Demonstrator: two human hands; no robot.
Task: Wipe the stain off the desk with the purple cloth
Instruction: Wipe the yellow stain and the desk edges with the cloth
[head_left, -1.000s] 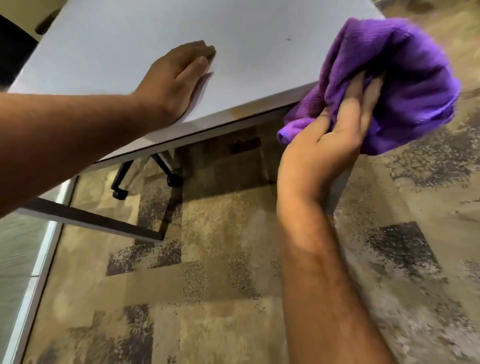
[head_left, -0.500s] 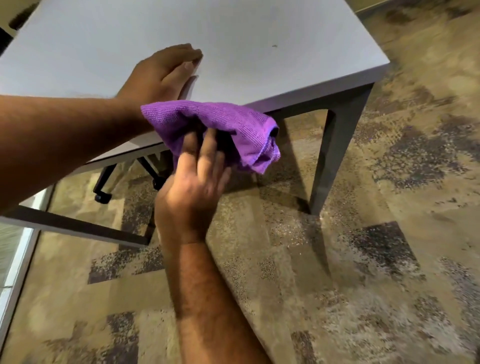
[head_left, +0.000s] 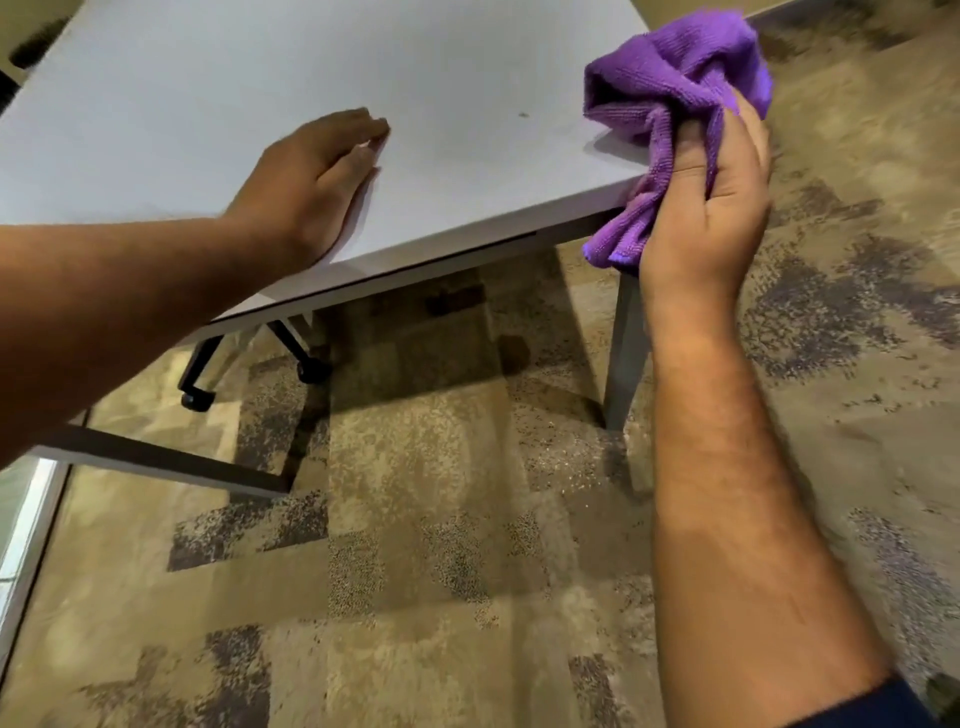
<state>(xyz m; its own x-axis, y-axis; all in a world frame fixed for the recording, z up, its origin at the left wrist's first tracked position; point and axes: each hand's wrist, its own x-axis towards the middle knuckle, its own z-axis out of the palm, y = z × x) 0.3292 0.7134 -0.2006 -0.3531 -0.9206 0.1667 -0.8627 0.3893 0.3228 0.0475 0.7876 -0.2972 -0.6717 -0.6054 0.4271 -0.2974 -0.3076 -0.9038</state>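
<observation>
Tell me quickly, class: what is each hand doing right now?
Left hand: open, flat on the desk, holding nothing.
Right hand: closed on the cloth at the desk's corner.

The purple cloth looks like soft, ribbed microfibre, matt and crumpled. The desk top is smooth, pale, matt laminate. Beneath the desk, the carpet is rough, mottled pile.

We count one surface, one purple cloth, two hands, left and right, one small dark speck, and two chair castors.
</observation>
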